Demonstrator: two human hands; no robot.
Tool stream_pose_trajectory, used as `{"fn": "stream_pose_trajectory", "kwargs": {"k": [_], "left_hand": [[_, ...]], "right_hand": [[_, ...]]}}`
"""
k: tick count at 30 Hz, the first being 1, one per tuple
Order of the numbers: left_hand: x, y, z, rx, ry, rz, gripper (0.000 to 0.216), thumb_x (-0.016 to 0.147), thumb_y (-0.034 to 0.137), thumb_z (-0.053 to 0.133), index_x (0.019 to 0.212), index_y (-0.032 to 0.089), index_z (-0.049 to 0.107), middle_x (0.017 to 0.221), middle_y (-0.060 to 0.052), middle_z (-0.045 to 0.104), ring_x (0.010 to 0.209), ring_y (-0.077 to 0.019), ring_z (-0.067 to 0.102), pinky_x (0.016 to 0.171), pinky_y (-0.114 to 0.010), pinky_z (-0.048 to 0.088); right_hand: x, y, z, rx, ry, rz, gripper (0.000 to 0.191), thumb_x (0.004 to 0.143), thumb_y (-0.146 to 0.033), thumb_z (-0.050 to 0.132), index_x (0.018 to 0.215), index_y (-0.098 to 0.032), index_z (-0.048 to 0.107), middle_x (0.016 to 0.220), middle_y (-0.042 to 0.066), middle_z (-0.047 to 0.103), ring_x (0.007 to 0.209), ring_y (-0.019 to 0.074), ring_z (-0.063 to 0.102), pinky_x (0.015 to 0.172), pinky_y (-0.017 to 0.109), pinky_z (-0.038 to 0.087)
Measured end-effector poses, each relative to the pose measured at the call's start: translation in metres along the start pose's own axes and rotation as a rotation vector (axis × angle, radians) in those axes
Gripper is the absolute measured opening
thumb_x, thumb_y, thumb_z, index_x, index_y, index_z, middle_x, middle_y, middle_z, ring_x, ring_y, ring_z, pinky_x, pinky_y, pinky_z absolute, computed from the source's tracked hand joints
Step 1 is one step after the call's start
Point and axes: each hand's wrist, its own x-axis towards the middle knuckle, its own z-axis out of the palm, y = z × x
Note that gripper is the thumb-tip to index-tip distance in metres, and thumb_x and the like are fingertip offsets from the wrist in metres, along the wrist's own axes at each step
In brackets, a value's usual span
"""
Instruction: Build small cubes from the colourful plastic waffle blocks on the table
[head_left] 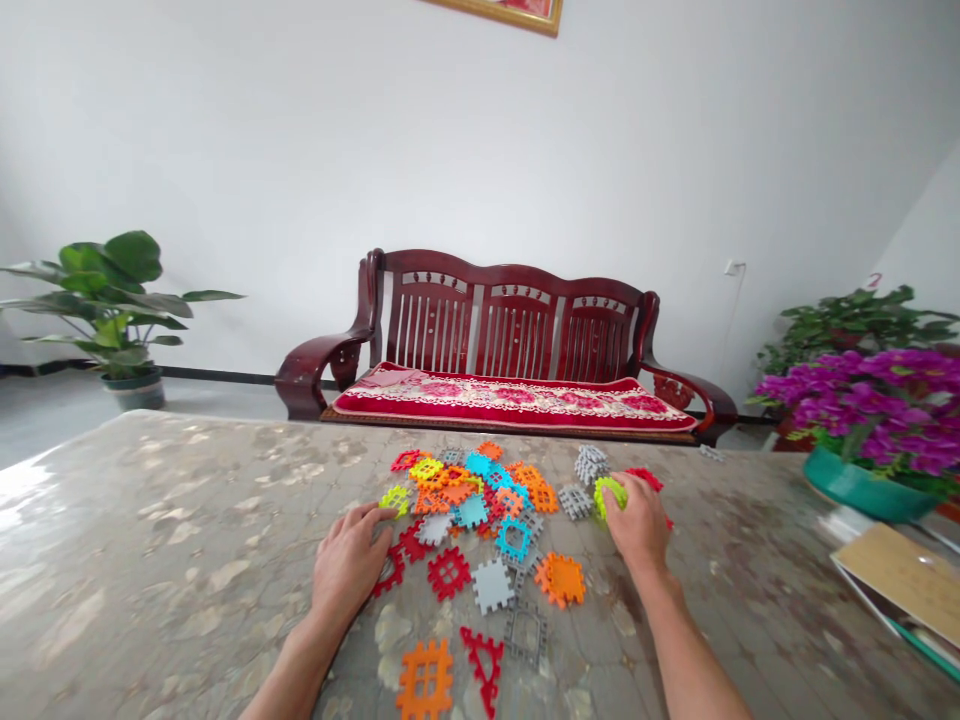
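A heap of flat plastic grid pieces (480,500) in red, orange, blue, grey and yellow lies on the marble-patterned table (150,540). My left hand (349,562) rests palm down at the heap's left edge, fingers loosely curled over a red piece (391,570), fingertips by a yellow-green piece (395,498). My right hand (637,522) is at the heap's right side, its fingers closed on a yellow-green piece (607,492), with a red piece (646,477) just behind it. An orange grid piece (425,680) and a red triangular piece (484,668) lie nearest me.
A dark wooden bench (510,340) with a red cushion stands beyond the table. A teal pot of purple flowers (862,470) and a stack of books (900,580) sit at the table's right. A leafy plant (120,310) stands on the floor at left.
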Motion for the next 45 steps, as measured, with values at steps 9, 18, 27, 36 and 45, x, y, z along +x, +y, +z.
{"fn": "stream_pose_trajectory", "kwargs": {"k": [9, 18, 27, 36, 45], "left_hand": [[-0.001, 0.002, -0.003, -0.010, -0.013, -0.017, 0.037, 0.086, 0.028, 0.043, 0.112, 0.031, 0.068, 0.131, -0.002, 0.060, 0.119, -0.0234, 0.053, 0.100, -0.037, 0.038], [0.000, 0.001, -0.001, -0.024, -0.005, -0.011, 0.036, 0.085, 0.027, 0.043, 0.110, 0.030, 0.069, 0.129, -0.002, 0.061, 0.119, -0.0230, 0.053, 0.101, -0.037, 0.038], [0.001, 0.001, -0.003, -0.023, -0.006, -0.002, 0.036, 0.085, 0.029, 0.042, 0.110, 0.029, 0.069, 0.129, -0.002, 0.061, 0.120, -0.0224, 0.053, 0.103, -0.036, 0.038], [0.003, -0.004, 0.003, -0.004, 0.020, 0.026, 0.036, 0.084, 0.029, 0.044, 0.110, 0.030, 0.069, 0.127, -0.002, 0.062, 0.117, -0.0221, 0.054, 0.102, -0.036, 0.039], [0.001, 0.000, 0.000, 0.011, 0.011, 0.016, 0.037, 0.085, 0.029, 0.043, 0.111, 0.030, 0.068, 0.128, -0.002, 0.061, 0.118, -0.0229, 0.054, 0.100, -0.036, 0.040]], "right_hand": [[-0.034, -0.053, 0.025, 0.096, -0.232, -0.227, 0.035, 0.089, -0.033, 0.045, 0.115, -0.020, 0.064, 0.123, 0.010, 0.062, 0.116, 0.0237, 0.052, 0.102, 0.039, 0.039], [-0.044, -0.067, 0.015, 0.030, -0.345, -0.374, 0.025, 0.092, -0.033, 0.047, 0.100, -0.029, 0.071, 0.115, 0.001, 0.069, 0.114, 0.0231, 0.053, 0.104, 0.042, 0.031], [-0.047, -0.086, 0.012, 0.014, -0.343, -0.393, 0.034, 0.097, -0.027, 0.039, 0.076, -0.024, 0.066, 0.083, 0.001, 0.069, 0.086, 0.0171, 0.058, 0.081, 0.029, 0.034], [-0.050, -0.089, 0.023, 0.256, -0.468, -0.264, 0.037, 0.097, -0.033, 0.035, 0.085, -0.023, 0.069, 0.087, 0.003, 0.069, 0.085, 0.0149, 0.062, 0.077, 0.022, 0.040], [-0.046, -0.084, 0.030, 0.399, -0.496, -0.194, 0.027, 0.088, -0.026, 0.045, 0.097, -0.024, 0.070, 0.103, 0.004, 0.073, 0.096, 0.0180, 0.065, 0.087, 0.028, 0.045]]}}
